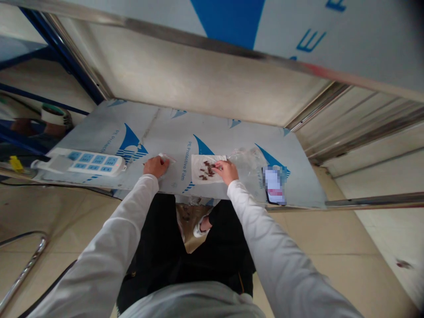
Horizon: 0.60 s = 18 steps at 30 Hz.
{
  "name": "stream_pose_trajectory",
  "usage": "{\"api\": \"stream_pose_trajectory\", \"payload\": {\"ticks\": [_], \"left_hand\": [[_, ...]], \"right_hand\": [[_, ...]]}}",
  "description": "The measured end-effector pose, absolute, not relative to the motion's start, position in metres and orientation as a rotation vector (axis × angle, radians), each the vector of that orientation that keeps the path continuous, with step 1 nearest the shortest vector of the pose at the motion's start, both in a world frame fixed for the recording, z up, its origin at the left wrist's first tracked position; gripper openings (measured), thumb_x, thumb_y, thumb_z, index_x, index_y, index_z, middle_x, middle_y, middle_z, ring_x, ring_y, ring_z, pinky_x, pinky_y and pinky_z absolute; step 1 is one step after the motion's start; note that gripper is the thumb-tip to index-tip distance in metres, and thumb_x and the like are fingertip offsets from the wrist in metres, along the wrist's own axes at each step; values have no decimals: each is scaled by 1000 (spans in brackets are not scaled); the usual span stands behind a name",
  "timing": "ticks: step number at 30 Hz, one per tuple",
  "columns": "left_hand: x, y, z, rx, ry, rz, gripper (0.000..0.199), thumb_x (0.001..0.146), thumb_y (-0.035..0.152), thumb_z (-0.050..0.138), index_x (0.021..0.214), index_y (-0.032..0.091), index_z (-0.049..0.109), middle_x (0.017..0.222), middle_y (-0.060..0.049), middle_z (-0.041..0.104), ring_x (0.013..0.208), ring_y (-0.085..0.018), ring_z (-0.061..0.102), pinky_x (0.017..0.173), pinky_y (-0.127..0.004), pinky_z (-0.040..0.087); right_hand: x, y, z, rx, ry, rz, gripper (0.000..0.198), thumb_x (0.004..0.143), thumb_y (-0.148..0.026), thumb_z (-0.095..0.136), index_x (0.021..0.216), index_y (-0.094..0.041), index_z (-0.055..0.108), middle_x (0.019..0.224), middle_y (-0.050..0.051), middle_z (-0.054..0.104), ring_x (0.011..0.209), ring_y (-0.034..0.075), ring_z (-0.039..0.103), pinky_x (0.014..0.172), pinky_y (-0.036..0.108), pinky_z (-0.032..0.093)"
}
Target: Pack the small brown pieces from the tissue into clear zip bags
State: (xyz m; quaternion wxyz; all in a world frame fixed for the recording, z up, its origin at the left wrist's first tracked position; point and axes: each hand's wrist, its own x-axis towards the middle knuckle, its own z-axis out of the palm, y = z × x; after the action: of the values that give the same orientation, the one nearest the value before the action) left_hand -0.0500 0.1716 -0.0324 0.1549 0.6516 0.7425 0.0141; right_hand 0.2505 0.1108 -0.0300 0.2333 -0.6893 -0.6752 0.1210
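Observation:
On the film-covered shelf, a white square sheet (pixel 196 164) bears several small dark brown pieces (pixel 208 168), too small to name. My right hand (pixel 228 171) reaches over the sheet's right side, its thumb and fingers pinched at the pieces, apparently on one of them. To the left, my left hand (pixel 155 167) rests on the shelf with its fingers closed on a small clear plastic bag (pixel 169 159), which shows past the fingertips. Crumpled clear plastic (pixel 247 157) lies just right of the sheet.
A white power strip (pixel 97 163) with blue sockets lies left of my left hand. A phone (pixel 274 185) lies at the shelf's front right edge. Overhead, an upper shelf (pixel 159 17) juts out. Below, a brown bag or box (pixel 189 236) stands between my legs.

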Motion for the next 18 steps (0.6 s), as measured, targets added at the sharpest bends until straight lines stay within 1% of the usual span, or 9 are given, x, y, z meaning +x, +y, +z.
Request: {"api": "stream_pose_trajectory", "payload": {"ticks": [3, 6, 11, 14, 18], "left_hand": [[-51, 172, -33, 1871, 2111, 38, 40, 83, 49, 46, 87, 16, 68, 99, -17, 72, 98, -34, 66, 83, -38, 48], [-52, 172, -34, 1869, 2114, 44, 40, 83, 49, 46, 86, 16, 68, 99, -17, 73, 98, -33, 66, 83, -38, 48], [-52, 173, -35, 1873, 2116, 46, 40, 83, 48, 46, 87, 16, 68, 99, -18, 72, 99, -33, 66, 83, -37, 48], [-53, 173, -36, 1885, 2104, 42, 40, 83, 49, 46, 86, 16, 69, 97, -17, 73, 98, -33, 66, 82, -36, 48], [-54, 174, -38, 1891, 2104, 42, 41, 83, 49, 45, 86, 16, 69, 98, -17, 73, 99, -33, 66, 83, -37, 48]], "right_hand": [[264, 116, -31, -1913, -1805, 302, 18, 80, -32, 67, 91, -19, 73, 86, 6, 74, 75, 17, 66, 77, 28, 50], [288, 120, -33, -2025, -1704, 237, 21, 84, -29, 59, 93, -16, 73, 89, 10, 74, 79, 19, 67, 81, 31, 49], [301, 128, -42, -2192, -1610, 215, 17, 81, -29, 63, 85, -18, 74, 83, 9, 74, 76, 19, 67, 75, 29, 49], [295, 134, -44, -2232, -1580, 214, 15, 80, -29, 64, 85, -20, 75, 83, 9, 74, 76, 19, 67, 74, 28, 49], [285, 133, -37, -2238, -1558, 205, 16, 81, -25, 62, 86, -18, 75, 83, 11, 74, 76, 21, 67, 73, 30, 49]]}}
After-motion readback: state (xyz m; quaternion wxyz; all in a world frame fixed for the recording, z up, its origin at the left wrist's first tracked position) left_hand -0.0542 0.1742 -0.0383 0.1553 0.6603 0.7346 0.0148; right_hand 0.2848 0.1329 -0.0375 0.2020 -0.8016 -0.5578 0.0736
